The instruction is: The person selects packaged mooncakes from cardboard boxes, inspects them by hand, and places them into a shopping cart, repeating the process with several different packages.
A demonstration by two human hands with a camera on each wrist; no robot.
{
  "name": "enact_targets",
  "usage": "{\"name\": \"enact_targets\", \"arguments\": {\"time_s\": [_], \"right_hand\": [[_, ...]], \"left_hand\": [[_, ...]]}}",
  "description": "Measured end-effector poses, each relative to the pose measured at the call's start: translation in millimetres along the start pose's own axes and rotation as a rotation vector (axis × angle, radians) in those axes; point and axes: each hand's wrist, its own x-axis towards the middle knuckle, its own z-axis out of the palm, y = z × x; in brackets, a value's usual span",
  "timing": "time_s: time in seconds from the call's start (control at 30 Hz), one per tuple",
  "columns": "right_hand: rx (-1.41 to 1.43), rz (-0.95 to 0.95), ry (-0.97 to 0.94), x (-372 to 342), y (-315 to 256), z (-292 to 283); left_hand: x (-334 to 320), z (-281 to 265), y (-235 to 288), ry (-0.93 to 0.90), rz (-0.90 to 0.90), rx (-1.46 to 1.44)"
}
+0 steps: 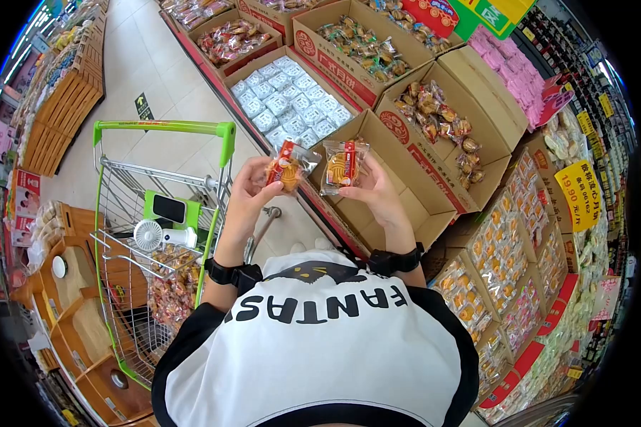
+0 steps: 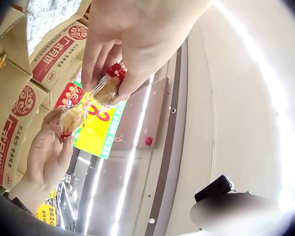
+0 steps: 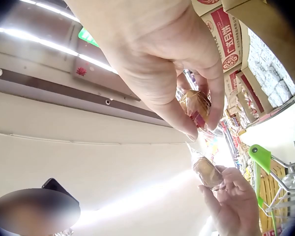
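My left hand (image 1: 248, 191) pinches a mooncake (image 1: 288, 176) in a clear wrapper with a red label, its thumb in front. Beside it my right hand (image 1: 379, 193) grips a second wrapped mooncake (image 1: 342, 171) by its right side, pattern and red label facing up. Both are held at chest height, close together but apart, partly over an open cardboard carton (image 1: 420, 201). In the left wrist view the left mooncake (image 2: 107, 93) sits between thumb and fingers. The right wrist view shows the right mooncake (image 3: 195, 104) held the same way, fingers partly covering it.
A green-handled shopping cart (image 1: 165, 129) stands at left, holding a phone (image 1: 170, 208), a white fan (image 1: 148, 235) and a bag of wrapped goods (image 1: 171, 288). Ahead are white packets (image 1: 292, 99) and a carton of wrapped mooncakes (image 1: 434, 114). Trays of packaged cakes (image 1: 502, 249) lie at right.
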Motion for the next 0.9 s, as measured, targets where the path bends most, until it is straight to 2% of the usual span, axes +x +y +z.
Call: {"name": "enact_targets", "arguments": {"time_s": [0.23,0.3,0.53,0.63,0.7,0.9], "right_hand": [[0.024,-0.002,0.003,-1,4,-2],[0.027,-0.006,0.008,-1,5,-2],[0.027,0.018,0.011,-2,7,-4],[0.052,0.033,0.014,-2,9,-4],[0.036,0.013,0.004,-1,11,-3],[0.083,0.015,-0.006,1,11,9]], "left_hand": [[2,-2,-4,0.005,-0.011,-0.051],[2,5,0,0.121,0.005,-0.089],[1,1,-1,0.183,0.027,-0.064],[1,-5,-4,0.134,-0.019,-0.006],[1,-5,-4,0.107,-0.070,-0.108],[-2,7,-1,-0.013,-0.072,-0.255]]}}
